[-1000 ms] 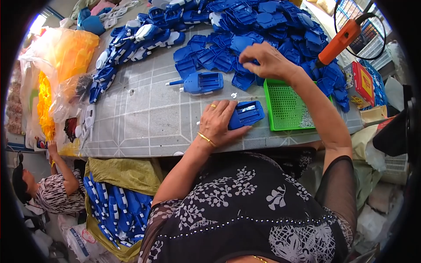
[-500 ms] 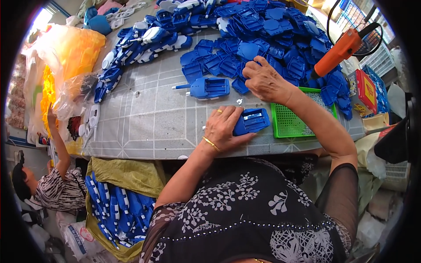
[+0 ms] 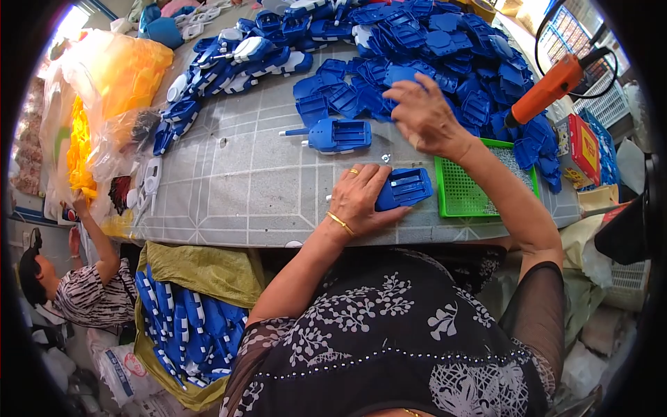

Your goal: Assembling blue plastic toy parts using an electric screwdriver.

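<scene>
My left hand [image 3: 359, 198] is closed over a blue plastic housing [image 3: 404, 189], pressing it on the table with its open battery compartment up. My right hand [image 3: 425, 117] is raised by the pile of blue covers [image 3: 445, 42], slightly blurred, its fingers bent and apart. Nothing shows between them, though the palm side is hidden. A second blue housing [image 3: 338, 135], with a thin stem to the left, lies beyond my left hand. A small silvery part [image 3: 386, 158] rests between the two housings.
A green basket [image 3: 442, 208] of small metal pieces stands at the right. An orange electric screwdriver [image 3: 545, 92] hangs above the covers. Blue-and-white units [image 3: 253, 50] line the far left; a sack [image 3: 198, 267] of more sits below. At the left, a person [image 3: 90, 288] reaches toward yellow parts [image 3: 81, 153].
My right hand has lifted slightly and its fingers have spread. A small blue piece formerly beneath it no longer shows. My left hand keeps its hold. The whole view has shifted slightly.
</scene>
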Motion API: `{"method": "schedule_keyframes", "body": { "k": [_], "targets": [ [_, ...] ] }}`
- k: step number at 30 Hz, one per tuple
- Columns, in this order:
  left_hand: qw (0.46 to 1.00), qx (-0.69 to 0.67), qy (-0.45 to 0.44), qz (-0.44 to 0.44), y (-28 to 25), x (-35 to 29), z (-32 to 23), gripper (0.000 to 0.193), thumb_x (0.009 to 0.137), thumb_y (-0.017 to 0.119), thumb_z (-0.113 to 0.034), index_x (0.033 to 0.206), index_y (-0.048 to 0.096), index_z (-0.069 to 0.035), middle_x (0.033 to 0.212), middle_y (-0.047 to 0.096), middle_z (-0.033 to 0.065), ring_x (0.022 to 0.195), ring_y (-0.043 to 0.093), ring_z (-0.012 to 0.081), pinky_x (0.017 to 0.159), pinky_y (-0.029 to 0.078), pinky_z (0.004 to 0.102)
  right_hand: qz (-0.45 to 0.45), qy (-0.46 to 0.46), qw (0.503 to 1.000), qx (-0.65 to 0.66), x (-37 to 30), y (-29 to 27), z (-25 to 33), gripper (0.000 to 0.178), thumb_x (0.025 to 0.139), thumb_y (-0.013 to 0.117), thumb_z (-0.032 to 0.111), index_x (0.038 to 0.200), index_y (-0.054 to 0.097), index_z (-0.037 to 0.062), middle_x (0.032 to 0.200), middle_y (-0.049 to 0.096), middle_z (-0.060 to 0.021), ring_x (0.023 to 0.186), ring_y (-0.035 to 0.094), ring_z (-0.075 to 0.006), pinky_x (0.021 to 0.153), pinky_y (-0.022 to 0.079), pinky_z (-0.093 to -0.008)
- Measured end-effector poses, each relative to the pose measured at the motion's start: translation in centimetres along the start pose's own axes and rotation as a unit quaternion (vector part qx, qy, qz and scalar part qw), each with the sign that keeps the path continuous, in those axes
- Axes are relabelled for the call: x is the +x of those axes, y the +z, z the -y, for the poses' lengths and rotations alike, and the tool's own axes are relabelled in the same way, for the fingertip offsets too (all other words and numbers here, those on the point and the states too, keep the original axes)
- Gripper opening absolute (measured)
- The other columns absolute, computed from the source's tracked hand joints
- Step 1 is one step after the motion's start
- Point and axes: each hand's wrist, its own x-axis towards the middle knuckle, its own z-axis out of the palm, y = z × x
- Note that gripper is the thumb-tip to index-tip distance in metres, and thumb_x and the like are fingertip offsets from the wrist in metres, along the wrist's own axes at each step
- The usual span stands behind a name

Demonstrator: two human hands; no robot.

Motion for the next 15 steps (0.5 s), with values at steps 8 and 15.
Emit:
{"method": "schedule_keyframes", "body": {
  "k": [8,15],
  "targets": [
    [1.000,0.003,-0.021,0.011,0.1,-0.3,0.0,0.069,0.073,0.084,-0.048,0.121,0.064,-0.002,0.108,0.065,0.0150,0.098,0.062,0.0347,0.086,0.049,0.0447,0.007,0.317,0.871,0.375,1.4,-5.2,-1.7,0.020,0.102,0.063,0.018,0.111,0.065,0.0003,0.094,0.066,-0.0030,0.086,0.058,-0.0105,0.077,0.050,-0.0273],
    [1.000,-0.001,-0.026,0.015,0.1,0.0,0.0,0.068,0.073,0.083,-0.047,0.119,0.063,-0.002,0.106,0.065,0.0156,0.098,0.062,0.0361,0.087,0.049,0.0458,0.213,0.302,0.801,0.470,-0.8,-5.3,0.5,0.025,0.102,0.062,0.025,0.113,0.068,0.0031,0.095,0.066,-0.0014,0.090,0.058,-0.0098,0.084,0.049,-0.0286]
  ]
}}
